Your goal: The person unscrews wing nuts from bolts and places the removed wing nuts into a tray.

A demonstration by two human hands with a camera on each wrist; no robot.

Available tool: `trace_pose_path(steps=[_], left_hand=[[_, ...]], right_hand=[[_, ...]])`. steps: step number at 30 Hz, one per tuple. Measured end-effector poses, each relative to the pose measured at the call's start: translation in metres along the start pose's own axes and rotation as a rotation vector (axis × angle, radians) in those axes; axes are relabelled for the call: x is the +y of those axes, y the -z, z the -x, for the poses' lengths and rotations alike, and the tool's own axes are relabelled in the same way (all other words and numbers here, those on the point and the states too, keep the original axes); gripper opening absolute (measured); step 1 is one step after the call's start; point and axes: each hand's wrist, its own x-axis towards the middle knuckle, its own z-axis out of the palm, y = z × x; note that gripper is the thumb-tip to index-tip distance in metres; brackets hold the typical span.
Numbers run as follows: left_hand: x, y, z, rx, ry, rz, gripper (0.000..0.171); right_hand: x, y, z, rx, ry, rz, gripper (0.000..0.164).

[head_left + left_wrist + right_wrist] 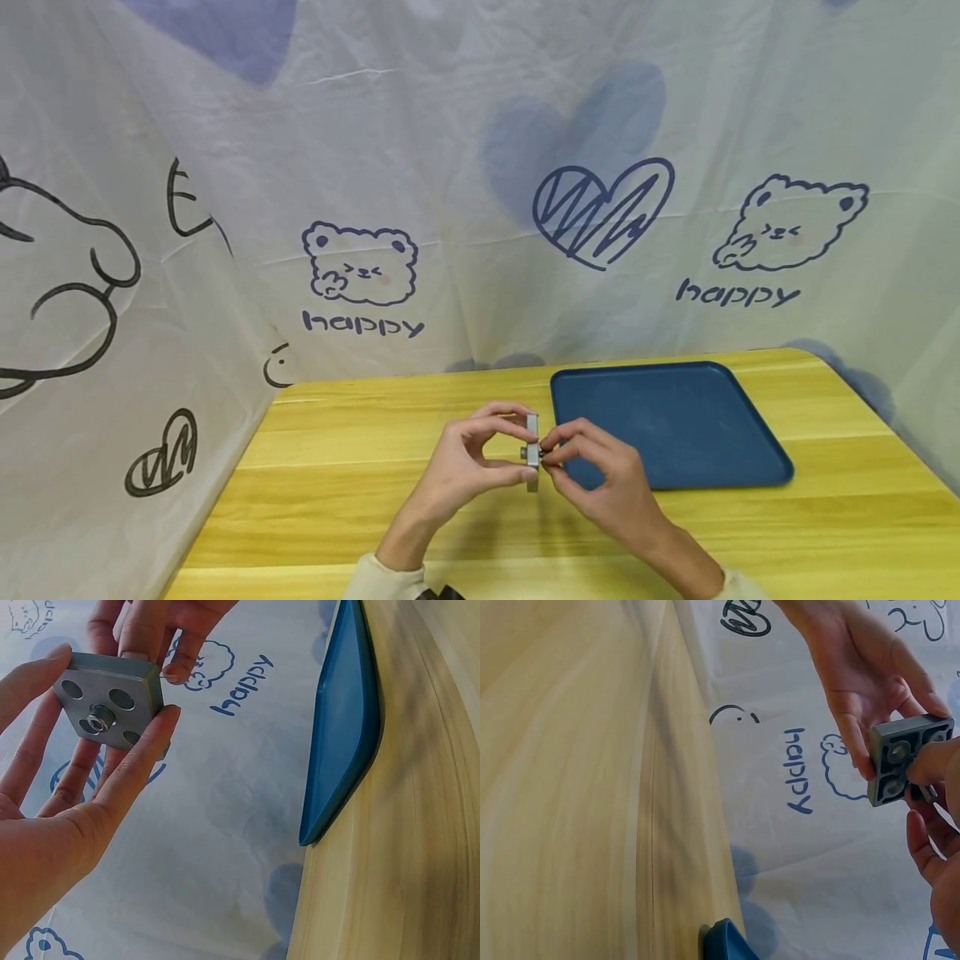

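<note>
Above the table, my left hand (457, 462) grips a square grey metal block (82, 671) by its opposite edges, with the block standing on edge. Several round holes show on its face in the left wrist view. From one hole sticks the end of a metal bolt (100, 720). On the block's other side, my right hand (611, 479) pinches a small dark piece (543, 452) between thumb and fingers. In the right wrist view a threaded metal part (930, 793) shows beside those fingers, which hide most of it.
A blue tray (667, 425) lies on the wooden table (322, 483), behind and to the right of my hands. White cloth (465, 208) printed with hearts and bears hangs behind the table and at its sides.
</note>
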Motion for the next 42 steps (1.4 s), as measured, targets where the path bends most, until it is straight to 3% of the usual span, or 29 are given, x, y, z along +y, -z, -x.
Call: trace_pose_path(steps=[8, 12, 19, 24, 32, 37, 42], left_hand=[[-0.003, 0.001, 0.000, 0.002, -0.007, -0.003, 0.032], [-0.005, 0.001, -0.001, 0.006, -0.020, -0.003, 0.033], [-0.006, 0.000, -0.001, 0.011, -0.025, -0.019, 0.031], [-0.006, -0.003, -0.001, 0.003, -0.013, -0.046, 0.029], [-0.009, -0.007, -0.001, -0.016, -0.031, -0.111, 0.027], [-0.011, -0.007, -0.001, -0.027, -0.043, -0.131, 0.027], [-0.012, -0.008, -0.002, -0.031, -0.047, -0.155, 0.027]], right_hand=[[0.001, -0.002, 0.001, 0.016, 0.012, 0.028, 0.036], [0.001, 0.000, 0.001, -0.018, -0.036, 0.013, 0.034], [0.000, 0.008, -0.001, -0.074, -0.314, -0.222, 0.024], [0.000, 0.012, -0.004, -0.078, -0.497, -0.275, 0.014], [0.002, 0.017, -0.008, -0.047, -0.857, -0.369, 0.035], [0.001, 0.020, -0.009, -0.108, -0.971, -0.459, 0.046], [0.002, 0.023, -0.008, -0.155, -1.031, -0.579, 0.042]])
